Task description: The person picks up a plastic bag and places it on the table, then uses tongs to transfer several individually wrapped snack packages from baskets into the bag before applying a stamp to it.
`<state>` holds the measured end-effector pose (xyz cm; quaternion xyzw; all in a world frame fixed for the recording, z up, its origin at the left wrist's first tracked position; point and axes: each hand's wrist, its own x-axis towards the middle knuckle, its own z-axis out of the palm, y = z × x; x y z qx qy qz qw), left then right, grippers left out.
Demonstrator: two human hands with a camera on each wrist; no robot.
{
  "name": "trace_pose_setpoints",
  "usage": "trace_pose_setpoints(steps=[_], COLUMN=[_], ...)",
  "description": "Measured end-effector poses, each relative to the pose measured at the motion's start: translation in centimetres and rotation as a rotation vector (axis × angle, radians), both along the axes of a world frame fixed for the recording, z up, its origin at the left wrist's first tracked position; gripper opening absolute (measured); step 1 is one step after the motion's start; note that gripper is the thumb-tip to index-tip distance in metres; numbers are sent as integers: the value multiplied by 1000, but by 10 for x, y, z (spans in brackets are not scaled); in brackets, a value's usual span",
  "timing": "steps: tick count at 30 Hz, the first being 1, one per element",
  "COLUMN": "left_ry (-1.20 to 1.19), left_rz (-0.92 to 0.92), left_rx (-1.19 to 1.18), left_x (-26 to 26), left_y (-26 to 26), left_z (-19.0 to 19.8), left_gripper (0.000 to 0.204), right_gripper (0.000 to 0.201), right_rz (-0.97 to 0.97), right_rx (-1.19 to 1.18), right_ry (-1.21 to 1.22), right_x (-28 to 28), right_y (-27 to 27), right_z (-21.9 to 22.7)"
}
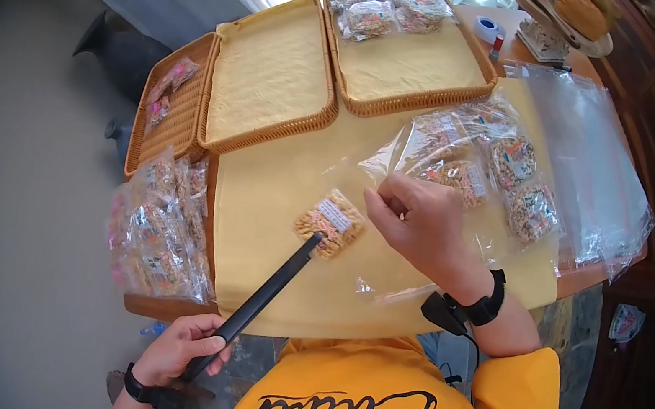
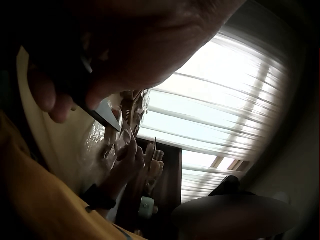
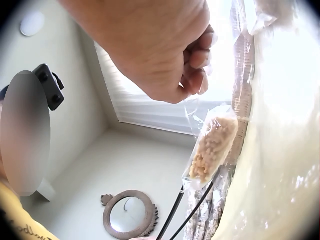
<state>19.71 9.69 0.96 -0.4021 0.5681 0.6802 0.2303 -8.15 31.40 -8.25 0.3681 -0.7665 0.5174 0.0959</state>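
My left hand [image 1: 183, 346] grips a pair of black tongs [image 1: 258, 300] by the handle end. The tongs' tips are at a small clear packet of pale, grainy snack [image 1: 330, 224] with a white label, over the yellow cloth. To the right of that packet, my right hand [image 1: 426, 223] has its fingers curled in, pinching thin clear plastic film [image 3: 192, 112]. In the right wrist view the film hangs from the fingertips beside the snack packet [image 3: 215, 145], and both tong arms reach up to its lower end.
Several similar packets [image 1: 513, 163] lie in clear plastic at the right. A wicker tray [image 1: 409, 108] holds more packets at its far end; another lined tray [image 1: 276, 70] stands beside it. Bagged packets [image 1: 158, 234] are piled at the left edge, flat clear bags [image 1: 584, 158] far right.
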Motion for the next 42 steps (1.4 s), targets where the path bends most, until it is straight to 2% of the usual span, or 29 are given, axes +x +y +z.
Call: trace_pose_setpoints(steps=[2, 4, 8, 12, 18, 20, 25, 30, 37, 42], left_ry=[31, 31, 83, 103, 129, 123, 35, 5, -32, -24], left_rz=[-97, -165, -307, -344, -511, -583, -628, -645, -622, -556], left_rx=[-1, 9, -38, -64, -57, -12, 116, 199, -64, -201], left_x=[-12, -27, -58, -86, -128, -142, -168, -165, -128, -121], left_y=[2, 3, 12, 20, 29, 31, 43, 43, 1, -11], left_z=[-13, -21, -31, -43, -59, -63, -65, -60, -14, -7], left_gripper=[22, 22, 22, 17, 17, 18, 19, 18, 28, 28], right_gripper=[23, 23, 23, 23, 21, 21, 20, 20, 19, 20], right_rz=[-18, -29, -49, -71, -30, -40, -46, -44, -10, -2], right_rx=[-4, 79, 92, 126, 124, 132, 149, 160, 143, 153], right_ry=[-2, 134, 220, 221, 197, 177, 173, 141, 124, 123], right_x=[0, 0, 1, 2, 4, 4, 3, 3, 2, 4], right_y=[2, 1, 1, 0, -5, -6, -7, -6, -5, -5], right_z=[2, -1, -3, -3, -15, -16, -21, -22, -19, -19])
